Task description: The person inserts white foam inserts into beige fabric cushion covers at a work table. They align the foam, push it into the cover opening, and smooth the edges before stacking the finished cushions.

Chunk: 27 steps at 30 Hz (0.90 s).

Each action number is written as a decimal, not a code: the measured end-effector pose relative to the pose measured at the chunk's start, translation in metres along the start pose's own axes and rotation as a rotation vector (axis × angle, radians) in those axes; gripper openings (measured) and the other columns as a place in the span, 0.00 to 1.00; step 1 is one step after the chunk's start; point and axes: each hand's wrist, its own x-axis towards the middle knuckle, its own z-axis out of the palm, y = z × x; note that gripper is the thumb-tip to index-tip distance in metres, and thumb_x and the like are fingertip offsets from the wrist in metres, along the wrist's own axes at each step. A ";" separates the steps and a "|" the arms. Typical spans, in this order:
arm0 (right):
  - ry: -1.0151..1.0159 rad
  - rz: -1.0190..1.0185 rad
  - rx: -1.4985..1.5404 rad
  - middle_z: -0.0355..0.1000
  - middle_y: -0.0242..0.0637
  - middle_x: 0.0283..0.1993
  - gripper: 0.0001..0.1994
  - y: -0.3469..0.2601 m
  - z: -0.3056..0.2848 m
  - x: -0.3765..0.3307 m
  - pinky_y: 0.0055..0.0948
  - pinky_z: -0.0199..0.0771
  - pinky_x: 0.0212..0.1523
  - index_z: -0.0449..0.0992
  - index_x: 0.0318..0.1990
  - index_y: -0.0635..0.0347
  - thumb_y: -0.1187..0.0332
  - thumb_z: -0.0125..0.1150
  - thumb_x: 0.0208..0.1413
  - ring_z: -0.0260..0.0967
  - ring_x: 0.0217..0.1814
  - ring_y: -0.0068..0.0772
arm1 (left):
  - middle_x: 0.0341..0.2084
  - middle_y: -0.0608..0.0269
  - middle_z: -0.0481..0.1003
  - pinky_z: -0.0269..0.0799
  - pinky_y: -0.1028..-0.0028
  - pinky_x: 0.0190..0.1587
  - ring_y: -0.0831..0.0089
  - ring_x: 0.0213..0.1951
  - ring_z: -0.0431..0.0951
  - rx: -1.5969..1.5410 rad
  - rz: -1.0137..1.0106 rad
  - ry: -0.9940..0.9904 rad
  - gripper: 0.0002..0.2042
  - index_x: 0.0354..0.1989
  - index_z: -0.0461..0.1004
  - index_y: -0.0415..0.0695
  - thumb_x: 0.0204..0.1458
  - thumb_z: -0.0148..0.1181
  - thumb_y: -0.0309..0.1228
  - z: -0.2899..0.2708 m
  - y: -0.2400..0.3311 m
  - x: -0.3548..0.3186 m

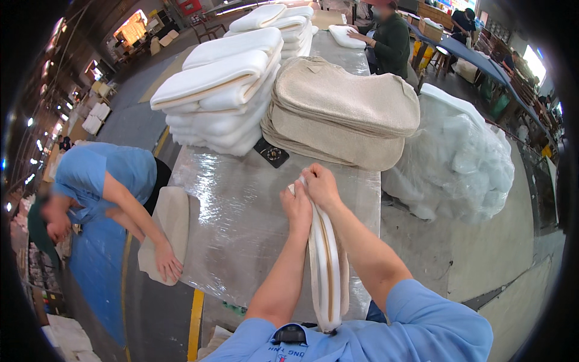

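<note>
Held on edge between my body and my hands is a long cushion (326,259), with white padding and a tan layer showing between two beige fabric sides. My left hand (296,209) is closed around its far end on the left side. Beside it, my right hand (321,186) pinches the same end at the top. The fingertips partly hide what exactly they grip there. Just beyond my hands lies a thick stack of beige fabric cushion covers (344,99) with rounded ends. The cushion's near end rests against my blue shirt.
White foam pads (217,75) are piled at the far left of the plastic-covered table (235,241). A small black item (271,153) lies by them. On the right stands a large clear plastic bag (458,163) of white pieces. A co-worker at left handles a beige cover (166,223); another works at the far end.
</note>
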 end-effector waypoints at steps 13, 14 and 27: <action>0.095 -0.069 0.399 0.82 0.40 0.41 0.07 0.018 0.019 -0.026 0.30 0.75 0.47 0.77 0.40 0.65 0.72 0.59 0.72 0.75 0.42 0.29 | 0.33 0.56 0.80 0.72 0.66 0.42 0.68 0.36 0.77 0.038 0.273 0.164 0.12 0.36 0.76 0.35 0.71 0.55 0.30 -0.002 0.008 0.008; 0.097 -0.069 0.412 0.82 0.40 0.42 0.06 0.021 0.019 -0.028 0.31 0.75 0.49 0.77 0.40 0.64 0.73 0.59 0.71 0.76 0.44 0.29 | 0.33 0.57 0.80 0.73 0.67 0.43 0.69 0.37 0.78 -0.002 0.269 0.152 0.11 0.36 0.76 0.36 0.71 0.54 0.29 0.000 0.007 0.009; 0.091 -0.467 0.313 0.83 0.44 0.44 0.01 0.018 0.005 -0.044 0.54 0.79 0.63 0.80 0.40 0.64 0.78 0.63 0.65 0.79 0.46 0.45 | 0.42 0.52 0.79 0.78 0.64 0.57 0.60 0.51 0.83 -0.273 0.311 0.066 0.07 0.39 0.78 0.34 0.68 0.55 0.22 -0.022 0.003 -0.019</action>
